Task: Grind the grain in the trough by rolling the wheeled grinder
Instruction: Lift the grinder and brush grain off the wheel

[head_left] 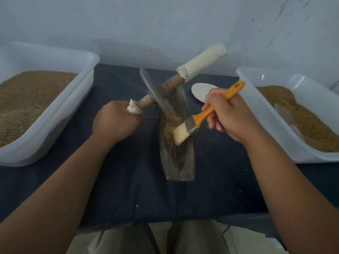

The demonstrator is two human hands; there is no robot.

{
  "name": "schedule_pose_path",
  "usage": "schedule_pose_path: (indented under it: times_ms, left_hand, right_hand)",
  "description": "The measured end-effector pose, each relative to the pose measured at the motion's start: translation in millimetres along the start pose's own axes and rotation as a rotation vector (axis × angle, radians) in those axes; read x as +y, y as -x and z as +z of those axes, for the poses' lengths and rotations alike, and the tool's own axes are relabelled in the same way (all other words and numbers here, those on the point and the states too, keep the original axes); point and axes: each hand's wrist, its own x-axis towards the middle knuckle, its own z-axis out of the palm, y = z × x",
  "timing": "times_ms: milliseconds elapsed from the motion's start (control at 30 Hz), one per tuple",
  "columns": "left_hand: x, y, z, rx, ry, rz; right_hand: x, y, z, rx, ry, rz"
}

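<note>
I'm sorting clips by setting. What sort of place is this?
Probably a small hand grain-processing workstation: a grinder tilted over a metal trough, two plastic tubs of grain, dark cloth-covered table.

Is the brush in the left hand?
No, the right hand holds the brush; the left hand grips the grinder.

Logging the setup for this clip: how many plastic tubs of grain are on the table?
2. One tub sits at the left edge of the table, the other tub at the right edge; both run out of frame, so more could lie outside the view.
</note>
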Motion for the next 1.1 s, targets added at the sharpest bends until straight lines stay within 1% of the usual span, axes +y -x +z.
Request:
schedule_pose_path:
  times_ms: [33, 133, 233, 400, 467, 533, 567, 600, 633, 667, 700, 767, 800, 900, 933, 967, 1000, 1033, 1067, 1100]
  left_hand:
    - [0, 0, 0, 0.002, -0.002, -0.008]
    - [1, 0, 1, 0.009, -0.009, -0.016]
    - [1, 1, 1, -0.007, -0.025, 0.003]
    - [1, 1, 2, -0.020, -0.024, 0.003]
    - [0, 0, 3, -0.012, -0.032, -0.008]
    - [-1, 0, 3, 0.001, -0.044, -0.007]
    - [-1, 0, 3, 0.004, -0.052, -0.004]
    - [0, 1, 3, 0.004, -0.057, -0.003]
    - [0, 2, 3, 0.002, -0.058, 0.001]
    - [1, 2, 3, 0.000, -0.064, 0.008]
    - [1, 2, 2, 0.000, -0.072, 0.015]
    - [2, 3, 3, 0.017, -0.106, 0.024]
    - [1, 3, 3, 0.029, -0.130, 0.028]
    - [3, 4, 5, 0.052, -0.203, 0.060]
    - [3, 5, 5, 0.058, -0.228, 0.078]
    - [4, 5, 5, 0.064, -0.250, 0.097]
    - [5, 6, 5, 0.071, -0.271, 0.117]
    - [6, 6, 5, 0.081, -0.297, 0.137]
    - [7, 7, 4, 0.094, -0.327, 0.156]
    - [7, 7, 3, 0.109, -0.358, 0.177]
  right_hand:
    - [2, 3, -3, 0.010, -0.025, 0.003]
    - [13, 12, -4, -0.030, -0.033, 0.018]
    - [20, 17, -3, 0.024, -0.093, 0.023]
    - [29, 27, 1, 0.045, -0.141, -0.011]
    - [34, 31, 1, 0.095, -0.192, -0.012]
    - [39, 33, -5, 0.195, -0.332, -0.030]
    - [42, 35, -10, 0.252, -0.365, -0.056]
    - [46, 37, -17, 0.306, -0.314, -0.093]
    - [52, 39, -23, 0.342, -0.159, -0.128]
    - [57, 41, -30, 0.346, 0.059, -0.162]
    - [62, 44, -35, 0.311, 0.296, -0.188]
    - [73, 49, -40, 0.162, 0.685, -0.181]
    - [77, 51, -40, 0.071, 0.814, -0.155]
    - [79, 56, -35, -0.240, 1.050, -0.043]
    - [77, 58, -33, -0.305, 1.093, -0.025]
    - [73, 60, -32, -0.305, 1.095, -0.036]
    - [67, 62, -32, -0.197, 1.052, -0.100]
    - [61, 62, -34, 0.002, 0.961, -0.221]
    - [54, 62, -36, 0.219, 0.878, -0.379]
    - [46, 59, -37, 0.378, 0.835, -0.528]
